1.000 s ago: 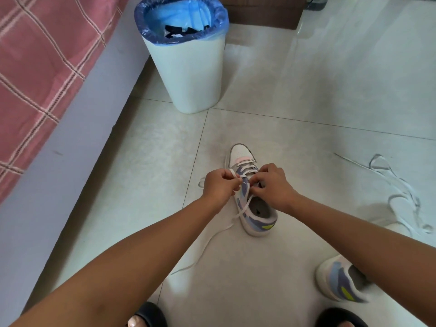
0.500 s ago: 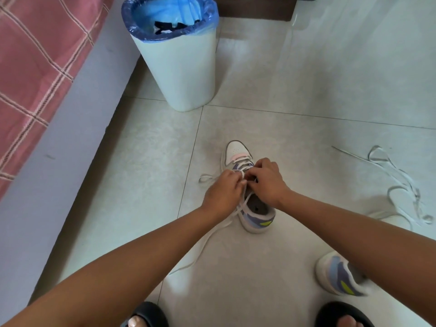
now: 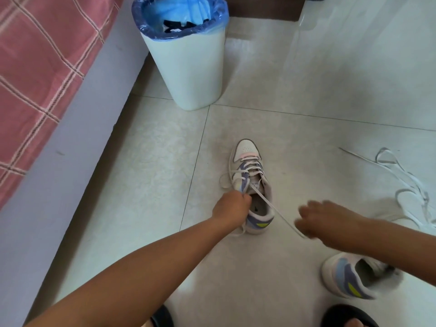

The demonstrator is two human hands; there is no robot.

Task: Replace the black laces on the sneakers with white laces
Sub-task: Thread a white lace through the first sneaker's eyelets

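Note:
A white and purple sneaker (image 3: 247, 156) stands on the floor tiles, toe pointing away, with a white lace (image 3: 271, 207) threaded through its lower eyelets. My left hand (image 3: 232, 207) grips the sneaker's left side at the upper eyelets. My right hand (image 3: 323, 219), blurred, pinches the lace's free end out to the right of the heel, and the lace runs taut across the shoe's opening. A second sneaker (image 3: 346, 279) lies at the lower right, partly under my right forearm. A loose white lace (image 3: 410, 182) is heaped on the floor at the right.
A white waste bin (image 3: 188, 74) with a blue liner stands beyond the sneaker, black laces (image 3: 177, 25) inside it. A bed with a red checked cover (image 3: 40, 67) runs along the left. My feet in black sandals (image 3: 346, 317) show at the bottom edge.
My right hand has left the eyelets and drawn the lace out to the lower right. My left hand has slid to the shoe's left side. The camera has shifted slightly.

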